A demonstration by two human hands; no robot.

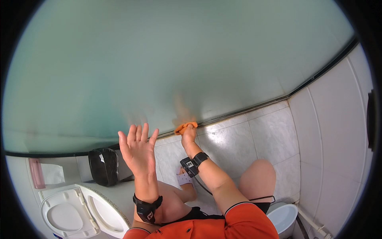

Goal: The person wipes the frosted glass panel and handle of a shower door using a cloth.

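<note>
An orange cloth [184, 128] is bunched under my right hand [189, 136], whose fingers close on it. It touches the bottom of a large frosted glass panel [191, 63], close to the dark frame strip [246, 110] along the floor. My left hand [139, 145] is raised with palm showing and fingers spread, holding nothing. Whether its fingertips touch the glass is hard to tell. A faint reflection of the hands shows in the panel. Each wrist wears a black strapped device.
To the left stand a white toilet [65, 213] with its lid up, a black bin [104, 167] and a pink-and-white packet [38, 174]. A pale blue bucket [283, 218] sits at lower right, beside a white pipe [312, 221]. White tiled wall [330, 119] rises on the right; grey marbled tiles [230, 139] cover the floor.
</note>
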